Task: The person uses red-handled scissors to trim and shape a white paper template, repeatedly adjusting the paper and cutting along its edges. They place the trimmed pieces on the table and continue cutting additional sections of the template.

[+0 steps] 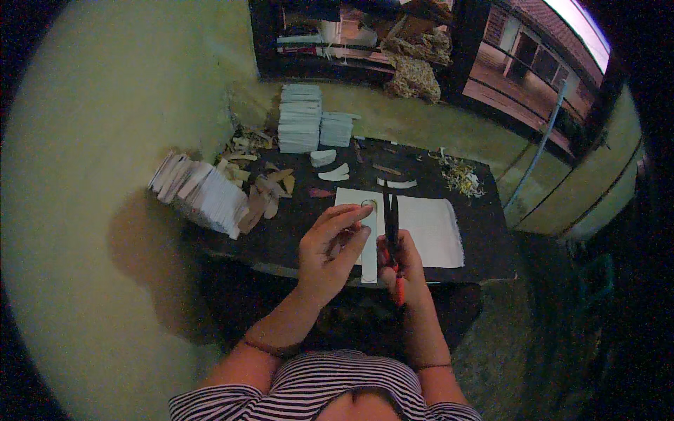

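Note:
In my closed left hand [331, 242] a narrow white paper strip [369, 263] is pinched along its left side by the thumb and fingers. A dark curved outline shows near the strip's top end. My right hand [407, 263] grips a pair of scissors [392, 221] with red handles and dark blades. The blades point away from me, just right of the strip, and look close together. Beneath both hands lie white paper sheets [432, 231] on the dark table.
Tall stacks of cut paper [300, 119] stand at the table's back, with a leaning stack [200, 193] at the left. Curved white pieces [333, 172], brown scraps [263, 200] and yellowish shreds [460, 174] lie about the dark table [491, 245]. A wall and barred window border the far side.

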### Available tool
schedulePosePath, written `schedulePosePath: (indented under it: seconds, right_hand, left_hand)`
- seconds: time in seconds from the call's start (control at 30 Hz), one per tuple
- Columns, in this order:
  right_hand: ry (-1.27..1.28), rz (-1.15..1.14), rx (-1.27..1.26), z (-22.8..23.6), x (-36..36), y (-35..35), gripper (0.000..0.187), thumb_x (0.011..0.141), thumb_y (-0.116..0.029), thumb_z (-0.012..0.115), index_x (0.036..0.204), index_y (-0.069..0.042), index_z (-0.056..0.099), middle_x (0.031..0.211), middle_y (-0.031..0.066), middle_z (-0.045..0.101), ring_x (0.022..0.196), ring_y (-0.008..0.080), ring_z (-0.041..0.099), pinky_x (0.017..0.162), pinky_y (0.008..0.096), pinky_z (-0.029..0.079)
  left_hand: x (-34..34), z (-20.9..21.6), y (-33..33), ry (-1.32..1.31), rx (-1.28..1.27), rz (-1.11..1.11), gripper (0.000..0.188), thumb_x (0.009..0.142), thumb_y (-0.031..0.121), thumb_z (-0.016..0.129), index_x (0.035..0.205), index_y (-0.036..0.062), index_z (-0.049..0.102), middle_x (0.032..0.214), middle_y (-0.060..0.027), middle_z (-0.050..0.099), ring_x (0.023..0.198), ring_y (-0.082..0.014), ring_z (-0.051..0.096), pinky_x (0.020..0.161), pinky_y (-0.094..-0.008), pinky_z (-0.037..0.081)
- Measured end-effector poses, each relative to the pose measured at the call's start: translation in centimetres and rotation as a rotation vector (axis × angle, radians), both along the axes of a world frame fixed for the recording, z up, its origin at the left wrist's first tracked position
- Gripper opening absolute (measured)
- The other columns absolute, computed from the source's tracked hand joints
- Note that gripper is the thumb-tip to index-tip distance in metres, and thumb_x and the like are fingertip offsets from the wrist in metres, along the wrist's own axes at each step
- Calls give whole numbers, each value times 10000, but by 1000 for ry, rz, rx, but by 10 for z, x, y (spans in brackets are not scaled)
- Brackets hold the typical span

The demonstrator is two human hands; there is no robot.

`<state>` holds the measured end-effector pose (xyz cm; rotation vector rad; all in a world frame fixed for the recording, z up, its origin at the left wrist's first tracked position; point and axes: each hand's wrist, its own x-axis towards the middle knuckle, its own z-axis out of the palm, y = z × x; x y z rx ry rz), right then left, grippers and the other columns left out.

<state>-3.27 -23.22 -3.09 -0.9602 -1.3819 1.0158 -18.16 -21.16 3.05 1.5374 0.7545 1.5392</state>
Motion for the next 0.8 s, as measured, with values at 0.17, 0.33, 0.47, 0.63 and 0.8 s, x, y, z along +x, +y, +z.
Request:
schedulePosePath:
  seconds: [0.17,0.33,0.47,0.63,0.8]
  right_hand:
    - [-30,37,106,39,-36,1,718,693,-600,508,1081,-9,384,695,4,441,611,92,402,537,226,348]
    - [-50,106,78,56,-37,1,784,701,-628,458,1128,23,363,736,37,482,613,113,413,537,253,356]
    - [-62,140,48,44,-35,-1,705,742,-550,447,1132,29,354,731,51,489,576,109,406,510,252,347]
    - [-76,83,-37,14,-14,-8,615,776,-449,442,1158,20,329,771,65,500,572,101,410,483,257,350]
    - [91,97,-190,9,-11,-13,693,761,-495,467,1185,22,285,805,77,513,599,106,440,523,257,386]
  left_hand:
    - [-16,6,3,24,88,47,275,736,-29,573,1006,24,570,1012,-59,502,768,-72,508,651,-174,426]
    - [-17,16,-1,27,138,123,305,705,-74,582,1002,-7,556,1021,-99,495,826,-132,555,702,-225,468]
    - [-17,7,4,129,172,169,283,709,-65,582,985,-5,568,994,-100,514,804,-127,558,684,-216,467]
    - [-5,-13,15,304,251,139,228,707,-51,586,929,-1,596,897,-101,561,767,-135,570,660,-215,469]
    - [8,-20,22,370,215,118,213,702,-47,591,905,17,605,858,-97,570,754,-144,574,634,-220,476]
